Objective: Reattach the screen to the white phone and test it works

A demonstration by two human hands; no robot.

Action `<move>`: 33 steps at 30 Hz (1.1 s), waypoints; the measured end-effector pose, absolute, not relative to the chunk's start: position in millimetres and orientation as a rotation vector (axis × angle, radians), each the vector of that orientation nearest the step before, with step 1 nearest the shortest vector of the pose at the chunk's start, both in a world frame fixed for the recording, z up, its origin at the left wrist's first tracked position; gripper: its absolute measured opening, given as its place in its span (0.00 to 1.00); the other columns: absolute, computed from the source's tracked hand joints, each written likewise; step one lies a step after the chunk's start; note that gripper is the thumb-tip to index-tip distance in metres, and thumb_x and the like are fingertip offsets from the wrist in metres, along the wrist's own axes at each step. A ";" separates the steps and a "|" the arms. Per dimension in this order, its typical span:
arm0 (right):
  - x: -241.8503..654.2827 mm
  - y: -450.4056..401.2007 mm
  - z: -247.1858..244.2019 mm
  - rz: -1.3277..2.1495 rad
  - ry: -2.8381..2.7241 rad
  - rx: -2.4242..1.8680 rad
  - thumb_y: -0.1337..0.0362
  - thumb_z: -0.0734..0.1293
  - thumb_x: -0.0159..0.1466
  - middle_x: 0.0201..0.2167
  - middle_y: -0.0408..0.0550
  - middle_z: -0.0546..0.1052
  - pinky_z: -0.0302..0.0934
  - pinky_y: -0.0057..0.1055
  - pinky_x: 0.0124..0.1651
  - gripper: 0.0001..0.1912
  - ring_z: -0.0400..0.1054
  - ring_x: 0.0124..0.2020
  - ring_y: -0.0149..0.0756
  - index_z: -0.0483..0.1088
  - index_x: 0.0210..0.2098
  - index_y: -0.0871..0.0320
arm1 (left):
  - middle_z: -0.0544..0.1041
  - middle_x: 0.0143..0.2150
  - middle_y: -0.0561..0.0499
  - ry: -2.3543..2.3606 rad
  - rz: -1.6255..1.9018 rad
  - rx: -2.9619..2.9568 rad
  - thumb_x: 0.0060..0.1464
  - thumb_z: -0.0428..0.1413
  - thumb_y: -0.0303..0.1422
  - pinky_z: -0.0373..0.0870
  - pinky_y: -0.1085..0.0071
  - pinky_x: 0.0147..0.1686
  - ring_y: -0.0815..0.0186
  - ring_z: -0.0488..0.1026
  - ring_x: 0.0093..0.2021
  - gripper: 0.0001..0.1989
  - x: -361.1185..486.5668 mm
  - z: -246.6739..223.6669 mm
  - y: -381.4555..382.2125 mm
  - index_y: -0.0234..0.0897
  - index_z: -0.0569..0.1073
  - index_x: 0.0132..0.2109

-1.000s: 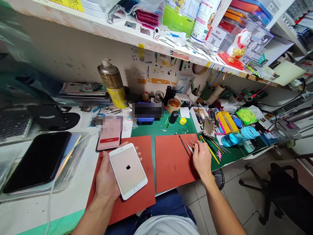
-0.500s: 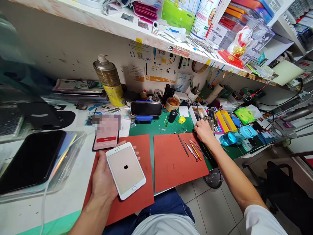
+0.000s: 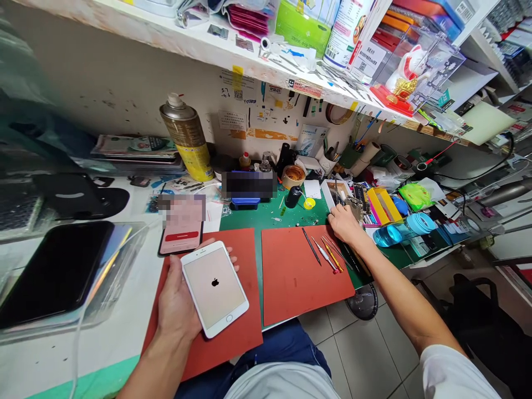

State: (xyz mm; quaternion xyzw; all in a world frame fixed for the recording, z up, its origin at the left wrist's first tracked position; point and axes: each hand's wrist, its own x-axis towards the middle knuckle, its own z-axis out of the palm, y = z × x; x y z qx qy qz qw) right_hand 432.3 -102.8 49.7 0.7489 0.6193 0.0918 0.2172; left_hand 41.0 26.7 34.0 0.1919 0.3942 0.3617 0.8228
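Observation:
My left hand (image 3: 178, 302) is wrapped around a white smartphone (image 3: 215, 291), thumb along its left side and fingertips at the far right edge. The lit screen carries a dark apple logo, and a round home button sits at the near end. My right hand (image 3: 347, 223) reaches out to the parts tray (image 3: 328, 194) on the far right of the bench. Its fingers are curled down, and what they pinch is hidden. Several thin screwdrivers and tweezers (image 3: 326, 255) lie near that hand, on the right red mat (image 3: 299, 288).
A second phone (image 3: 183, 227) with a lit screen lies behind the left red mat (image 3: 245, 332). Further left is a large black-screened device (image 3: 54, 271). A spray can (image 3: 187, 138), a blue bottle (image 3: 403, 230) and a yellow box (image 3: 382, 205) stand around the bench, under a loaded shelf (image 3: 166, 47).
My right hand has shifted very slightly left at the tray, its fingers still curled. The smartphone in my left hand has hardly moved and shows the same logo.

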 end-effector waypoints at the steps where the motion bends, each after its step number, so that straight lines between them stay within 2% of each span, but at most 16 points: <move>1: 432.8 -102.3 52.5 0.254 1.713 2.092 0.57 0.69 0.70 0.47 0.50 0.72 0.60 0.44 0.56 0.12 0.66 0.51 0.44 0.72 0.44 0.60 | 0.84 0.50 0.36 0.836 0.771 0.406 0.66 0.48 0.55 0.83 0.53 0.37 0.47 0.84 0.41 0.32 40.6 33.7 26.7 0.37 0.77 0.61; 4: 435.1 -95.0 65.7 0.253 1.723 2.165 0.66 0.64 0.71 0.45 0.54 0.71 0.54 0.41 0.51 0.06 0.62 0.49 0.46 0.72 0.43 0.62 | 0.83 0.50 0.36 0.824 0.781 0.429 0.66 0.48 0.55 0.83 0.53 0.37 0.47 0.84 0.41 0.32 40.1 32.9 27.0 0.36 0.76 0.61; 6: 435.8 -83.4 75.2 0.251 1.744 2.216 0.70 0.60 0.72 0.45 0.58 0.70 0.50 0.41 0.49 0.10 0.60 0.48 0.47 0.73 0.43 0.63 | 0.84 0.49 0.36 0.815 0.792 0.446 0.66 0.47 0.55 0.83 0.53 0.36 0.47 0.84 0.41 0.31 40.4 32.8 27.2 0.36 0.76 0.61; 10: 433.4 -49.5 82.3 0.240 1.795 2.273 0.68 0.57 0.74 0.46 0.58 0.70 0.50 0.41 0.50 0.13 0.60 0.50 0.48 0.73 0.45 0.63 | 0.84 0.49 0.35 0.802 0.800 0.428 0.67 0.47 0.53 0.83 0.53 0.35 0.47 0.84 0.39 0.31 41.3 34.3 27.3 0.35 0.76 0.61; 13: 430.9 -28.6 76.6 0.216 1.793 2.297 0.62 0.64 0.73 0.46 0.53 0.72 0.57 0.42 0.53 0.09 0.64 0.51 0.46 0.73 0.45 0.61 | 0.84 0.48 0.35 0.802 0.794 0.410 0.68 0.46 0.53 0.83 0.54 0.36 0.48 0.84 0.38 0.31 41.4 35.7 27.1 0.35 0.76 0.61; 15: 430.5 -21.8 72.1 0.202 1.780 2.319 0.57 0.68 0.71 0.48 0.50 0.73 0.63 0.45 0.55 0.12 0.68 0.51 0.44 0.73 0.46 0.60 | 0.84 0.48 0.35 0.798 0.794 0.404 0.69 0.45 0.52 0.83 0.54 0.37 0.50 0.84 0.38 0.31 40.9 35.2 27.3 0.35 0.76 0.61; 18: 431.1 -20.9 70.6 0.188 1.772 2.371 0.54 0.70 0.70 0.50 0.50 0.75 0.65 0.47 0.56 0.15 0.70 0.52 0.43 0.73 0.48 0.59 | 0.83 0.49 0.35 0.784 0.800 0.422 0.68 0.46 0.52 0.83 0.52 0.37 0.49 0.84 0.38 0.30 39.2 30.7 28.2 0.35 0.76 0.61; 22: 427.6 -31.7 78.7 0.206 1.748 2.519 0.59 0.65 0.72 0.46 0.53 0.76 0.62 0.42 0.54 0.10 0.69 0.50 0.45 0.74 0.43 0.61 | 0.83 0.51 0.35 0.748 0.793 0.464 0.68 0.46 0.53 0.83 0.50 0.37 0.46 0.84 0.40 0.30 36.8 22.2 29.2 0.38 0.76 0.62; 24: 420.3 -43.9 83.0 0.238 1.710 2.632 0.62 0.60 0.74 0.43 0.58 0.77 0.60 0.40 0.50 0.13 0.70 0.47 0.48 0.74 0.41 0.62 | 0.83 0.52 0.35 0.731 0.800 0.474 0.68 0.45 0.52 0.83 0.50 0.38 0.46 0.84 0.41 0.30 36.4 20.0 29.3 0.38 0.76 0.62; 26: 407.8 -62.4 84.1 0.251 1.680 2.742 0.62 0.56 0.76 0.42 0.59 0.79 0.58 0.38 0.47 0.16 0.72 0.44 0.48 0.74 0.44 0.62 | 0.83 0.52 0.34 0.712 0.810 0.475 0.68 0.45 0.52 0.83 0.50 0.40 0.46 0.84 0.43 0.30 36.4 19.4 29.3 0.37 0.76 0.62; 28: 390.8 -86.8 80.2 0.221 1.699 2.811 0.64 0.55 0.76 0.45 0.56 0.80 0.58 0.36 0.45 0.16 0.73 0.44 0.45 0.73 0.51 0.59 | 0.83 0.52 0.34 0.703 0.812 0.468 0.68 0.45 0.52 0.83 0.51 0.41 0.45 0.84 0.44 0.30 36.2 19.7 29.4 0.36 0.77 0.61; 29: 381.2 -100.5 76.4 0.197 1.703 2.839 0.64 0.56 0.75 0.44 0.54 0.81 0.58 0.35 0.43 0.15 0.74 0.43 0.45 0.73 0.50 0.58 | 0.83 0.52 0.34 0.705 0.807 0.460 0.68 0.45 0.52 0.83 0.51 0.41 0.45 0.84 0.44 0.31 36.1 20.0 29.4 0.36 0.77 0.61; 32: 352.7 -141.8 60.4 0.113 1.668 2.914 0.57 0.59 0.75 0.32 0.51 0.80 0.54 0.35 0.36 0.17 0.73 0.32 0.43 0.75 0.36 0.56 | 0.83 0.52 0.34 0.726 0.790 0.432 0.67 0.46 0.54 0.83 0.51 0.40 0.46 0.84 0.42 0.31 35.7 20.9 29.2 0.36 0.77 0.61; 33: 344.4 -154.3 54.7 0.092 1.650 2.942 0.54 0.60 0.75 0.31 0.50 0.80 0.53 0.35 0.34 0.19 0.72 0.30 0.42 0.74 0.34 0.56 | 0.83 0.52 0.34 0.735 0.785 0.426 0.67 0.46 0.54 0.83 0.52 0.39 0.46 0.84 0.42 0.31 35.8 21.3 29.0 0.37 0.77 0.60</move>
